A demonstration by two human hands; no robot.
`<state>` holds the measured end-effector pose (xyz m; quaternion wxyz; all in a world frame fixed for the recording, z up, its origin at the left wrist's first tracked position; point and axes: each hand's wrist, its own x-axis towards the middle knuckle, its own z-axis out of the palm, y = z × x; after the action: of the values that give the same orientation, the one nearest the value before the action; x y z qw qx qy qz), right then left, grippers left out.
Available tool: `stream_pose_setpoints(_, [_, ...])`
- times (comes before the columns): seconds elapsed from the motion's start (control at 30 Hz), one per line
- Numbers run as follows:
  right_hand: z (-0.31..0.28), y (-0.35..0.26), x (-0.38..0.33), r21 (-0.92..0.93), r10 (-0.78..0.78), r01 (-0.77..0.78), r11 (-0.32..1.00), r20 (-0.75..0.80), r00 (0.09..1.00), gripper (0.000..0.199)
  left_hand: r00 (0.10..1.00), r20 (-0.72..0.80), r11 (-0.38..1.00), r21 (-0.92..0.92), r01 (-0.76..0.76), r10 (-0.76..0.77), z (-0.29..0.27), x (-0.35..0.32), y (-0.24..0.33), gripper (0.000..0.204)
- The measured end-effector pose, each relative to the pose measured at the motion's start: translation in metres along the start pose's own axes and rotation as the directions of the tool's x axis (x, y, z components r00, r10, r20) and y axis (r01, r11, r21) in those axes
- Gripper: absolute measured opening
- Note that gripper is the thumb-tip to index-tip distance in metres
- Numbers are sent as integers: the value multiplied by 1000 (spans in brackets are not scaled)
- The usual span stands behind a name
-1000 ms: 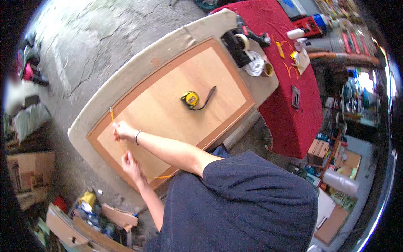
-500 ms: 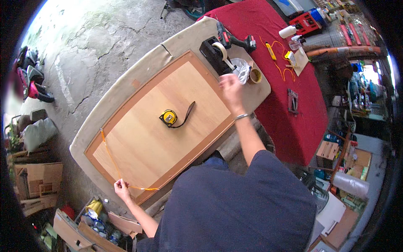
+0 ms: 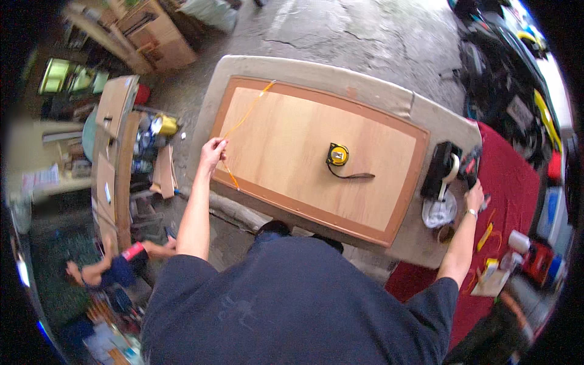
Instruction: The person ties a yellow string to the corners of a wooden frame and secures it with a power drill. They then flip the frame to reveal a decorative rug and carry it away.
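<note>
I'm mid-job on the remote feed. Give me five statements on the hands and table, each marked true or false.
1. The left hand holds the orange cord. True.
2. The tape measure lies on the wooden panel. True.
3. The right hand is on the tape measure. False: it is at the power drill.
4. The black tape dispenser sits left of the panel. False: it sits right of it.
5. The yellow tool lies on the red cloth. True.

Tape measure (image 3: 338,155) on panel (image 3: 286,134), drill (image 3: 470,163) right
</note>
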<state>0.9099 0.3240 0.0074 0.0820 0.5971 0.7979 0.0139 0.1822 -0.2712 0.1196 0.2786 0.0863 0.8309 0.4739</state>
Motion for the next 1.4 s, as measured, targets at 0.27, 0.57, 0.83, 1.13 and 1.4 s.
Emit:
stream_pose_setpoints(0.27, [-28,22,26,55,60,-56,997,-75,995,49,962,-149,869,477,-131,227,23,42,28,23])
stream_pose_setpoints(0.57, [-182,0,-82,570,492,-241,785,-339,802,54,940,-254,632,773,54,230,-9,105,-11,67])
stream_pose_setpoints(0.83, [-280,-213,-257,923,181,-112,368,47,982,26,913,97,751,538,-383,396,-17,168,-63,95])
stream_pose_setpoints(1.13, [-281,-537,-186,783,-208,-76,618,255,944,31,877,33,835,293,-466,479,-26,159,-66,84])
stream_pose_setpoints(1.4, [-274,-665,-116,645,-445,172,744,288,848,24,942,216,800,499,-333,258,-39,162,-27,89])
